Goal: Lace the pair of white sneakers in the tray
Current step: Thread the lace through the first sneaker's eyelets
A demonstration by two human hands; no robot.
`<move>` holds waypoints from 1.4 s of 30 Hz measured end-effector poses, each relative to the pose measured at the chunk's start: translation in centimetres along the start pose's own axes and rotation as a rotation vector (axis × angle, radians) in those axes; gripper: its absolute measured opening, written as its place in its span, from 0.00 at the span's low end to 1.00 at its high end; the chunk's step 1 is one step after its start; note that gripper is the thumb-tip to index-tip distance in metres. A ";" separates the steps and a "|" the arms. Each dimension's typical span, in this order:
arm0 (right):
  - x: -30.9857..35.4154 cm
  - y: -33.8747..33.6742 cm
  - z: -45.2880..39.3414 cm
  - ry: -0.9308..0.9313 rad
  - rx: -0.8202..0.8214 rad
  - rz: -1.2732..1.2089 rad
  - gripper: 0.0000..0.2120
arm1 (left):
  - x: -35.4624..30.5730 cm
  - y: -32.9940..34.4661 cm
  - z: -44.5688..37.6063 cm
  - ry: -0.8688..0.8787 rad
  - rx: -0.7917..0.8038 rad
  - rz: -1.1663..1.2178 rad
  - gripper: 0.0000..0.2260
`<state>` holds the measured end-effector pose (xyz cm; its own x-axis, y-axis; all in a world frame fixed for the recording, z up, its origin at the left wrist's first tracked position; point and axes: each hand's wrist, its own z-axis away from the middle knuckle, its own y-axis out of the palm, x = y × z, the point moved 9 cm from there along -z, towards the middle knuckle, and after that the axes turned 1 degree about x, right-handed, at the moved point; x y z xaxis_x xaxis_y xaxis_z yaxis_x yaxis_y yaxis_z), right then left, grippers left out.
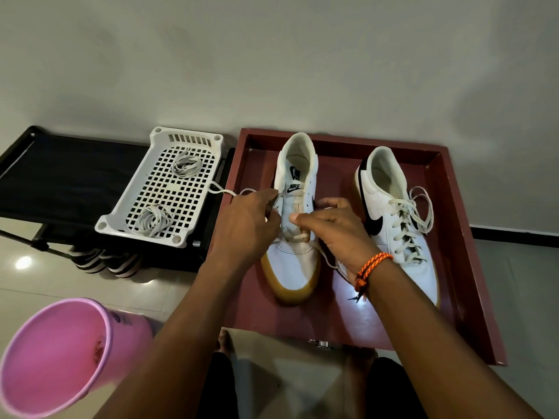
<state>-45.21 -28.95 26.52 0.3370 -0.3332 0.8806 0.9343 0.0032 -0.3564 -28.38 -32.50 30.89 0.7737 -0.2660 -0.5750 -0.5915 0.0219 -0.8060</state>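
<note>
Tray: shallow dark-red rectangular tray (447,189); holds both sneakers
Left sneaker: smooth white leather, gum sole (298,267); half laced
Left hand (245,225): fingers pinching flat cream lace (223,192)
Right hand (335,228): fingers curled, pinching lace

Smooth white leather-look sneakers (298,237) sit in a matt maroon tray (453,237); beside it a perforated plastic basket (127,213) and glossy floor tiles (45,282).

Readable text: "NIKE" with swoosh mark, black print, on tongue label of left sneaker (295,207) in the maroon tray (453,237). A dark logo on the insole of the same shoe; too small to read. Right sneaker (393,219): large black swoosh on its side, no lettering legible. Pink bucket (60,355): dark print on outer wall, illegible. Barcode-like sticker (323,344) at tray's near edge, unreadable.
</note>
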 end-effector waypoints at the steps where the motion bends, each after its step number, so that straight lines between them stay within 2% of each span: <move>1: -0.1 0.0 0.1 0.037 -0.005 0.015 0.18 | -0.3 0.0 0.1 0.017 -0.007 -0.023 0.03; 4: 1.3 -0.2 0.6 -0.029 -0.051 0.362 0.21 | -0.8 -0.2 0.1 0.039 -0.009 -0.034 0.06; 6: 3.5 0.2 1.8 -0.198 -0.124 0.680 0.20 | -0.2 -0.1 0.0 0.014 0.005 -0.007 0.05; 8: 5.2 0.5 3.0 -0.366 -0.204 0.819 0.15 | 0.2 -0.2 -0.1 -0.001 0.026 0.068 0.06; 10: 5.5 0.6 3.5 -0.442 -0.202 0.827 0.10 | 0.5 -0.3 -0.1 -0.032 0.053 0.190 0.05; 13: 5.2 1.2 3.5 -0.461 -0.118 0.812 0.04 | 0.6 -0.6 0.1 -0.070 0.085 0.293 0.06; 17: 5.4 2.2 3.4 -0.478 -0.036 0.906 0.06 | 0.8 -0.4 0.0 -0.084 0.120 0.322 0.08; 23: 5.7 2.8 3.6 -0.485 -0.084 0.968 0.11 | 0.6 -0.6 -0.1 -0.036 0.098 0.234 0.08; 26: 6.5 0.7 3.6 -0.507 -0.194 0.909 0.11 | 0.6 -0.5 -0.2 -0.034 0.110 0.209 0.07; 30: 6.5 -1.1 3.5 -0.421 -0.325 0.883 0.10 | 0.3 -0.5 0.0 -0.038 0.135 0.250 0.07; 34: 7.1 0.4 4.1 -0.512 -0.246 0.801 0.12 | 0.5 -0.5 -0.1 -0.045 0.124 0.265 0.07; 37: 6.5 2.0 4.2 -0.556 -0.156 0.867 0.05 | 0.6 -0.4 -0.1 -0.035 0.125 0.262 0.07; 42: 5.9 3.0 4.0 -0.563 -0.169 0.949 0.07 | 0.4 -0.6 -0.2 0.000 0.114 0.232 0.08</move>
<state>-39.98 -27.15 31.86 0.9502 0.2107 0.2297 0.2571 -0.1129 -0.9598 -27.82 -32.79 31.17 0.6207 -0.2410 -0.7461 -0.7236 0.1903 -0.6635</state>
